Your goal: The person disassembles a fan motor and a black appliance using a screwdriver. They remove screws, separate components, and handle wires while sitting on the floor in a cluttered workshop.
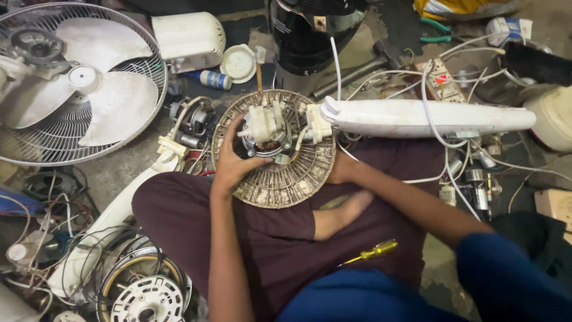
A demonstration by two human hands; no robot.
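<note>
1. The round fan grille (280, 182) rests on the person's lap, its motor (265, 128) at its centre.
2. Left hand (233, 161) lies on the grille, fingers curled onto the motor.
3. Right hand (338, 172) is behind the grille's right rim; grip unclear.

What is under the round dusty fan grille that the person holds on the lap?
Under the fan grille the dark maroon trousers show. The right hand goes behind its rim, fingers covered. The left hand lies on top.

The fan motor housing (274, 149) rests on my lap, the fan stand (426, 116) to its right, a caged fan (71, 83) at far left, a screwdriver (372, 252) on my thigh.
</note>
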